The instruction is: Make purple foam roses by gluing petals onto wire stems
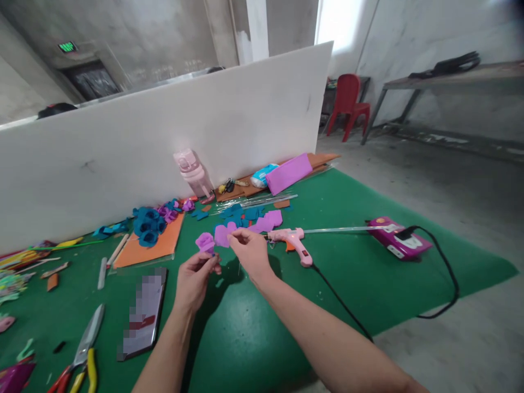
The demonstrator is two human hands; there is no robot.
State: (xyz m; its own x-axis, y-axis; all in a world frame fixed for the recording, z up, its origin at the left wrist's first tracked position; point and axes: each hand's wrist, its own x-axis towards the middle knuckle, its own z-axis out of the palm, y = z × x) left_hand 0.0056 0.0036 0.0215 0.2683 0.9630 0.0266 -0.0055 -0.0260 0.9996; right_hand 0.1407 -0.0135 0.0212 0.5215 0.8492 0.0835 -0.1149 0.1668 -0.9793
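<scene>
Two hands met above the middle of the green-covered bench (368,284). My left hand (195,281) was closed around the base of a small purple rolled flower (205,242), fingers pinched on it from below. My right hand (250,252) was pinched shut on a flat purple petal piece (222,234), thumb and forefinger gripping its edge, the petal just beside the flower and apparently touching it. Both things were held clear of the bench surface.

Just beyond my right hand lay a pink glue gun (292,241), its black cord (442,273) running toward the right edge of the bench and a clear glue stick projecting from its back toward a magenta box (398,237) near that edge. More purple petals (268,221) and blue cut pieces (245,214) lay behind the hands. To the left, blue finished flowers (148,224) sat on an orange sheet (153,245). A phone (143,314) lay near the front edge, with scissors (88,338) and yellow-handled pliers (88,374) toward the front left corner. Along the far edge, against a white partition board (164,136), stood a pink bottle (191,172) and a folded purple sheet (290,172).
</scene>
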